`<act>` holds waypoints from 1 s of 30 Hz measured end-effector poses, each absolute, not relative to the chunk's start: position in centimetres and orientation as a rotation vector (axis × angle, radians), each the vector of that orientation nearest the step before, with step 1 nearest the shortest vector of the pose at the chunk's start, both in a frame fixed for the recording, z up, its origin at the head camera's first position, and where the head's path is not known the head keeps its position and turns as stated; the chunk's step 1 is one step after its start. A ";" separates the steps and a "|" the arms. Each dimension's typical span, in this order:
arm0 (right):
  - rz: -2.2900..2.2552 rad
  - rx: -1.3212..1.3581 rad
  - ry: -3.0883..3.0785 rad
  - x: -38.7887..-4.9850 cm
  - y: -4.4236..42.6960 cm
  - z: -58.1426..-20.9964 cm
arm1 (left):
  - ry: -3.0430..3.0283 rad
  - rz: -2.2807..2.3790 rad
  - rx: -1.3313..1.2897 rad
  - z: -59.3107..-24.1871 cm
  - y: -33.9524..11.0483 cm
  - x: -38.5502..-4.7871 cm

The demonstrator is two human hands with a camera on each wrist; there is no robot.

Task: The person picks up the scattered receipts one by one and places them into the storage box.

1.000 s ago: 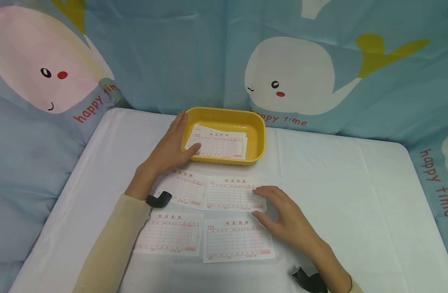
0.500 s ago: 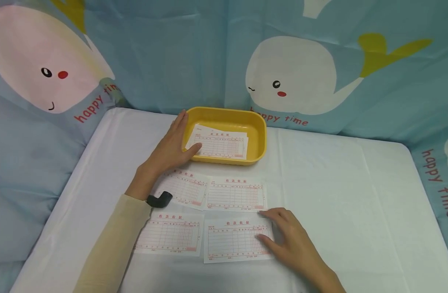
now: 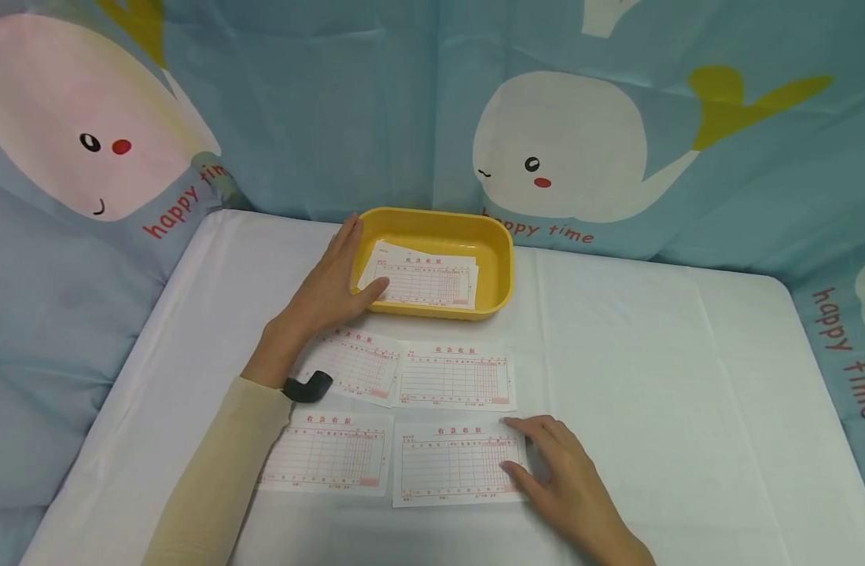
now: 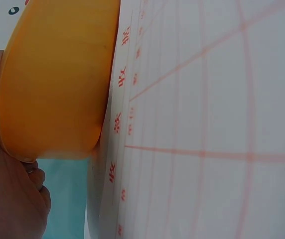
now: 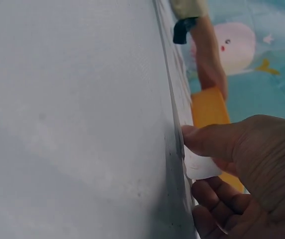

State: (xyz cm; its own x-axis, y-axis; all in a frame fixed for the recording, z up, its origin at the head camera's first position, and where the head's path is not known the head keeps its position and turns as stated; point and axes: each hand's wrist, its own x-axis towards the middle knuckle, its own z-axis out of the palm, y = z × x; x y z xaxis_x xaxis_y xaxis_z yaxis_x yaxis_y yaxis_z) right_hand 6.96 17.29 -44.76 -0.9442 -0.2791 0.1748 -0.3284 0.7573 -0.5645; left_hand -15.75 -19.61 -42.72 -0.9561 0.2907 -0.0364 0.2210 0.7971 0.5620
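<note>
My left hand [image 3: 326,275] holds the left end of a yellow tray [image 3: 499,267], its thumb over the front rim. In the left wrist view, the fingers bend around the tray's end. White receipt slips with red print [image 3: 425,279] lie inside. My right hand [image 3: 570,479] is over the right end of the front right receipt [image 3: 447,468], thumb and fingers apart. In the right wrist view the thumb is at the paper; whether it presses cannot be told. The slip lies flat. Other receipts are the back right [image 3: 457,377], the back left [image 3: 365,365] and the front left [image 3: 326,456].
A white cloth [image 3: 652,377] covers the table. Blue curtain [image 3: 333,102] with whale prints hangs behind the tray and along the left side. A black wrist mount [image 3: 308,387] on my left arm overhangs the back left receipt.
My right hand has moved toward me, from the back right receipt to the front right one. The left hand and the tray have stayed in place, as have the slips.
</note>
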 end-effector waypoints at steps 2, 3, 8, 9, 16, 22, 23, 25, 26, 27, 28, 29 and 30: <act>0.985 0.503 -2.857 7.1 17.2 -44.7 | 2.863 0.870 0.409 -42.7 -19.6 -15.8; 1.001 0.506 -2.852 7.1 17.1 -44.7 | 2.864 0.869 0.408 -42.7 -19.6 -15.8; 1.036 0.515 -2.841 7.2 16.8 -44.6 | 2.862 0.869 0.401 -42.7 -19.6 -15.8; 1.032 0.516 -2.841 7.2 16.7 -44.6 | 2.861 0.871 0.401 -42.7 -19.6 -15.8; 1.016 0.527 -2.824 7.5 16.5 -44.5 | 2.860 0.869 0.402 -42.7 -19.6 -15.8; 1.073 0.533 -2.805 7.6 16.5 -44.6 | 2.861 0.871 0.400 -42.5 -19.6 -15.8; 1.081 0.534 -2.804 7.6 16.5 -44.6 | 2.860 0.873 0.399 -42.5 -19.6 -15.8; 1.097 0.530 -2.804 7.6 16.5 -44.6 | 2.858 0.870 0.399 -42.6 -19.6 -15.8; 1.104 0.527 -2.805 7.6 16.5 -44.6 | 2.858 0.868 0.400 -42.6 -19.6 -15.8; 1.112 0.523 -2.808 7.6 16.5 -44.6 | 2.857 0.867 0.400 -42.7 -19.6 -15.8; 1.124 0.518 -2.812 7.6 16.6 -44.5 | 2.857 0.866 0.400 -42.7 -19.6 -15.8; 1.134 0.514 -2.817 7.6 16.6 -44.5 | 2.859 0.865 0.401 -42.7 -19.6 -15.8; 1.151 0.507 -2.819 7.6 16.7 -44.4 | 2.861 0.863 0.401 -42.7 -19.6 -15.8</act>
State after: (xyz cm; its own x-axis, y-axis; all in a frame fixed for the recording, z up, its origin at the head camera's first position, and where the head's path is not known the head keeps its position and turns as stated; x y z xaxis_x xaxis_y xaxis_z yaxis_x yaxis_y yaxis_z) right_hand 7.65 16.66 -44.43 -0.9446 -0.2792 0.1726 -0.3202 0.6681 -0.6717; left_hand -15.79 -19.64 -42.72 -0.9566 0.2879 -0.0441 0.2155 0.8016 0.5577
